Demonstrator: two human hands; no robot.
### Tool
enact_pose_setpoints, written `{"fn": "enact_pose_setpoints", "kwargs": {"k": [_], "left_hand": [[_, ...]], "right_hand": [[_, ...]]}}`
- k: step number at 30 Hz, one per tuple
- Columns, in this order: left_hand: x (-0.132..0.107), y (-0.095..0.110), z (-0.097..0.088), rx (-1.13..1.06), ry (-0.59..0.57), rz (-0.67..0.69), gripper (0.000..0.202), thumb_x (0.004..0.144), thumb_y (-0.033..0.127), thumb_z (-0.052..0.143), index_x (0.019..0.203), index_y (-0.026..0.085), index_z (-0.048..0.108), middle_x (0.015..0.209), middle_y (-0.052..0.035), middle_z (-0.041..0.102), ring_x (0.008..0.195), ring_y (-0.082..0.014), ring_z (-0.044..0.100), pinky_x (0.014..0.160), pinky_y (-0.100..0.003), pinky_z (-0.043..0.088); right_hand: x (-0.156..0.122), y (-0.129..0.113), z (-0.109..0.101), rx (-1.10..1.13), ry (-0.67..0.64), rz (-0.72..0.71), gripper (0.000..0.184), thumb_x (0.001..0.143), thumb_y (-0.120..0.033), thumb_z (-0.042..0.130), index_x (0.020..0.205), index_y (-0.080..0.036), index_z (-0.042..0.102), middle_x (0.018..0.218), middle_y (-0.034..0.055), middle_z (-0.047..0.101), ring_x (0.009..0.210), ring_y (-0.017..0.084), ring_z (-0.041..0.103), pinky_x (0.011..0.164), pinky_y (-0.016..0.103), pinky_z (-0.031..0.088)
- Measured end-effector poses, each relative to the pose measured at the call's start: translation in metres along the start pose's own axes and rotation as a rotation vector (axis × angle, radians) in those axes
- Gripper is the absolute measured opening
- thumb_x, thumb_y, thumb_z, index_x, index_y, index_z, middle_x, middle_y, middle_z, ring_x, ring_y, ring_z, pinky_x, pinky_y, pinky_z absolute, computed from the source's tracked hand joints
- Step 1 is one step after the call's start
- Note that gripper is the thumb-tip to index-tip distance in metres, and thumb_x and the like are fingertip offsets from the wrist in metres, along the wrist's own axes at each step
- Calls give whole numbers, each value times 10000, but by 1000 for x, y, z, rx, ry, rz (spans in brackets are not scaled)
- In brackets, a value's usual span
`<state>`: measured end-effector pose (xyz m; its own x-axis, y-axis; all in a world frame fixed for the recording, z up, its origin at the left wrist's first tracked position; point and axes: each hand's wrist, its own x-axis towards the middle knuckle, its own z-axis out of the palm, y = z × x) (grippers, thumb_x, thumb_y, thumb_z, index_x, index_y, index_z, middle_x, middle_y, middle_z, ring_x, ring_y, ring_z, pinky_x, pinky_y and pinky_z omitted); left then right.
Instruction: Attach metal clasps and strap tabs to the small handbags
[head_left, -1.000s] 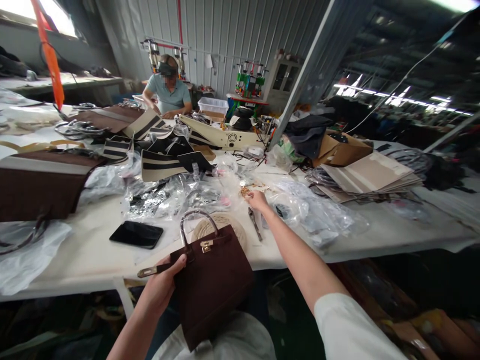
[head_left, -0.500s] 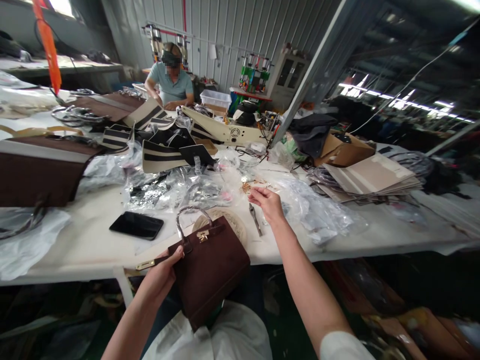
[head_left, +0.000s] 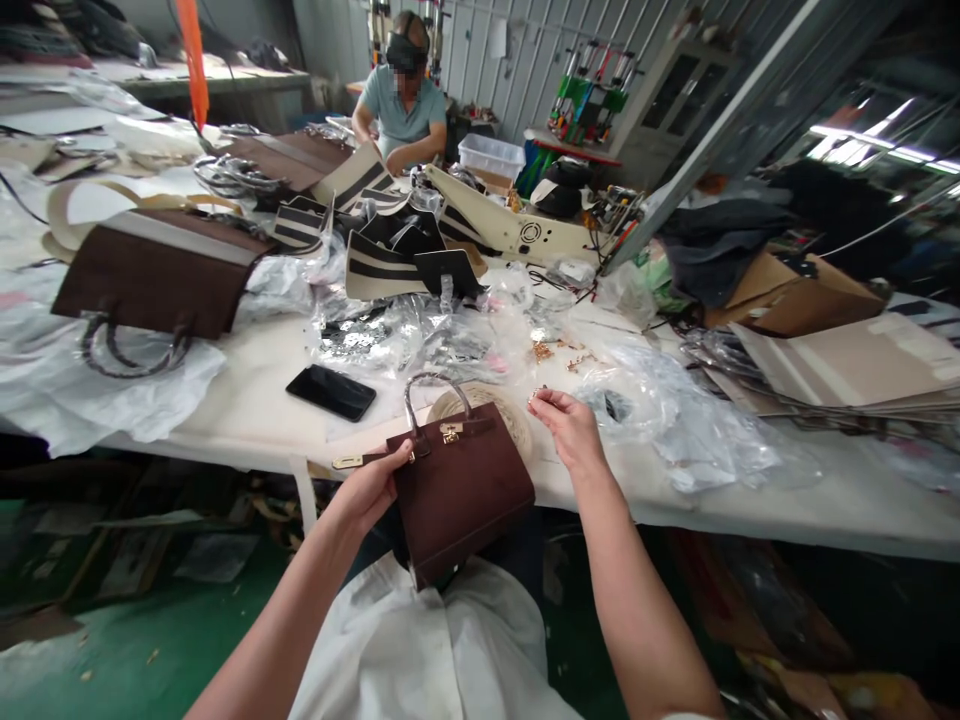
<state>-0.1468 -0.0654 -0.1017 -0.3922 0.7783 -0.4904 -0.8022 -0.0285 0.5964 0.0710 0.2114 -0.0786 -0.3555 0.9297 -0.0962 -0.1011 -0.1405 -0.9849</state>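
My left hand [head_left: 371, 488] grips the left side of a small dark brown handbag [head_left: 461, 490] that rests against my lap at the table's front edge. The bag has a gold clasp [head_left: 451, 433], a curved handle and a side strap with a gold tip [head_left: 347, 462]. My right hand [head_left: 568, 428] hovers just right of the bag, fingers pinched on a tiny piece I cannot make out. Behind the bag lies a coil of pale cord [head_left: 495, 402].
A black phone [head_left: 331, 392] lies on the white table [head_left: 247, 400]. Crumpled clear plastic bags [head_left: 675, 420], small gold fittings [head_left: 541, 351], a large brown bag [head_left: 157, 275], striped bag panels [head_left: 375, 268] and cardboard sheets [head_left: 847, 360] crowd it. A person [head_left: 403, 105] works at the far end.
My right hand drew back from the gold fittings toward the small bag, fingers pinched. The view swung left and down; my left hand kept its hold on the bag.
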Motion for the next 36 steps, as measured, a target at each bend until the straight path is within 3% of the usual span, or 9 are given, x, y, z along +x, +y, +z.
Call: {"fn": "enact_pose_setpoints", "kwargs": {"k": [6, 10, 14, 18, 23, 26, 30, 33, 36], "left_hand": [[0, 6, 3, -35, -1, -38, 120, 977, 154, 880, 1089, 116, 857, 1091, -112, 876, 893, -192, 827, 835, -240, 699], [2, 10, 2, -36, -1, -47, 71, 981, 159, 880, 1038, 128, 854, 1030, -87, 870, 842, -162, 805, 810, -222, 688], [1, 8, 3, 47, -36, -36, 316, 871, 239, 994, 1147, 150, 867, 1164, -114, 871, 972, -214, 817, 850, -256, 683], [-1, 2, 9, 171, -27, 98, 550, 745, 333, 1063, 1224, 151, 863, 1262, -142, 855, 1102, -284, 805, 929, -315, 661], [-5, -6, 14, 178, 20, 182, 505, 738, 365, 1042, 1164, 159, 866, 1229, -136, 861, 1148, -318, 795, 1018, -377, 630], [-8, -7, 16, 138, 29, 197, 499, 728, 365, 1052, 1147, 166, 866, 1177, -127, 867, 1172, -335, 789, 1045, -398, 624], [-10, -6, 20, 105, 59, 205, 532, 702, 367, 1076, 1147, 179, 853, 1190, -124, 863, 1220, -351, 777, 1055, -409, 624], [-11, -6, 21, 124, 59, 199, 541, 722, 364, 1065, 1185, 192, 846, 1229, -117, 856, 1245, -349, 767, 1041, -400, 628], [-12, -6, 22, 153, 62, 216, 527, 724, 371, 1060, 1172, 190, 851, 1156, -105, 862, 1176, -336, 774, 1013, -390, 626]], "right_hand": [[-7, -3, 14, -151, 3, -84, 577, 552, -388, 1095, 1046, -186, 874, 1060, 79, 847, 941, 218, 770, 929, 368, 664], [-25, -14, 41, -274, -107, -185, 419, 773, -503, 1002, 1037, -202, 881, 1133, 98, 855, 942, 251, 790, 893, 389, 662], [-47, -21, 76, -618, -372, -359, 337, 1061, -542, 722, 1065, -225, 839, 995, 70, 848, 901, 255, 791, 872, 368, 617], [-48, -22, 96, -752, -479, -434, 320, 1136, -503, 585, 1023, -238, 725, 929, 63, 828, 877, 247, 802, 838, 343, 603], [-22, -35, 81, -506, -569, -35, 507, 965, -728, 797, 974, -234, 684, 825, 37, 800, 575, 190, 749, 544, 262, 566], [-12, -41, 63, -563, -624, 96, 444, 875, -598, 934, 862, -204, 730, 733, 40, 775, 548, 206, 761, 496, 243, 538], [-22, -33, 47, -694, -544, -2, 171, 900, -351, 900, 886, -202, 817, 737, 40, 794, 613, 224, 803, 614, 264, 589], [-35, -19, 40, -706, -378, -148, 73, 906, -312, 874, 932, -244, 863, 798, 46, 827, 674, 247, 809, 692, 328, 628], [-45, -8, 38, -744, -311, -245, 74, 931, -318, 841, 954, -274, 895, 863, 50, 850, 712, 266, 805, 730, 372, 640]]}}
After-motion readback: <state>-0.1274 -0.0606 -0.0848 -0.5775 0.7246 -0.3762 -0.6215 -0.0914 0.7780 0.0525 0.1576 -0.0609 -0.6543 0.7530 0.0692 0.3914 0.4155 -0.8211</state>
